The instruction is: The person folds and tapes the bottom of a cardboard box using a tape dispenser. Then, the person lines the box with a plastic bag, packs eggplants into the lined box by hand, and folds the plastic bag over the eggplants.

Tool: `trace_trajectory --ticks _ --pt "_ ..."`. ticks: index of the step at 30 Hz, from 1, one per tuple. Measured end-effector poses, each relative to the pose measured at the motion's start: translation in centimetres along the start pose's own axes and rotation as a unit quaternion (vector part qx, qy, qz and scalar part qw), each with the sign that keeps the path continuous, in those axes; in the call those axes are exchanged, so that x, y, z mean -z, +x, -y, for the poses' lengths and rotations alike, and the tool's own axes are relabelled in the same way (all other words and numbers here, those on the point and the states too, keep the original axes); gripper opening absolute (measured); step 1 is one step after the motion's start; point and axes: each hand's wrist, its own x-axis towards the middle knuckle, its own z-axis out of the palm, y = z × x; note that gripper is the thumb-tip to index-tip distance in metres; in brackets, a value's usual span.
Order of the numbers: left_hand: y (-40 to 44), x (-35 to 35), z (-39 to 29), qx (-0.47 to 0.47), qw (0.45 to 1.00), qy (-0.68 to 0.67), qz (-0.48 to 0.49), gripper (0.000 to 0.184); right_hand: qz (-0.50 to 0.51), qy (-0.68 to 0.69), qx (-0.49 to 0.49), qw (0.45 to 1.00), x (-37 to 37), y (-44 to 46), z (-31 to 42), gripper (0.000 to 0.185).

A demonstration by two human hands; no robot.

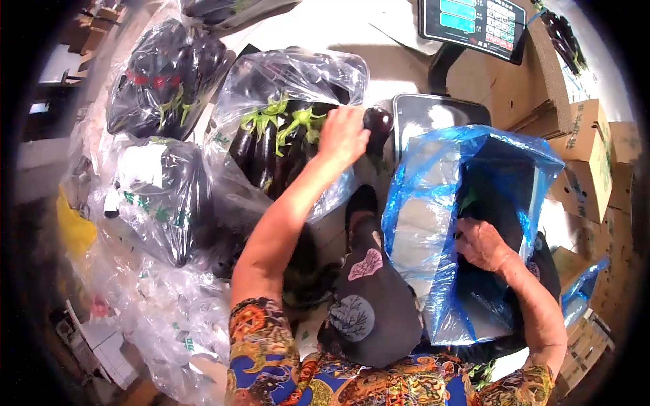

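Dark purple eggplants with green caps (264, 145) lie in an open clear plastic bag (291, 68) at the upper middle. My left hand (344, 135) rests at the right edge of these eggplants, its fingers bent down and their tips hidden. Just right of it is the rounded end of another eggplant (379, 122). My right hand (482, 243) is inside a box lined with a blue plastic bag (423, 210), fingers curled near dark eggplants in shadow. What it holds, if anything, cannot be made out.
A scale with a lit display (467, 24) and metal plate (433, 111) stands behind the blue-lined box. Filled clear bags (166, 81) and crumpled plastic (162, 311) lie at left. Cardboard boxes (582, 162) stand at right. My knee (372, 304) is between the bag and box.
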Motion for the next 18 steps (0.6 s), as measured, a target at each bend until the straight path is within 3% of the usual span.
trace_trajectory --ticks 3,7,11,15,18 --pt "2.1 -4.4 -1.9 0.039 0.985 0.102 0.134 0.068 -0.013 -0.011 0.005 1.000 0.3 -0.5 0.6 0.036" --pt "3.5 -8.4 -0.9 0.151 0.970 0.124 0.147 0.074 -0.025 -0.035 -0.007 0.999 0.8 -1.2 1.1 0.040" --pt "1.7 -4.2 -1.5 0.104 0.988 0.066 0.093 0.075 -0.002 -0.060 -0.059 0.996 2.2 -1.1 1.7 0.046" --pt "0.4 3.0 -3.5 0.055 0.996 -0.047 -0.049 0.067 -0.084 -0.031 -0.012 0.996 3.9 -1.8 1.2 0.046" --pt "-0.3 9.2 -3.7 0.135 0.920 -0.360 -0.074 0.071 -0.123 -0.008 -0.001 0.992 5.4 -2.5 1.8 0.043"
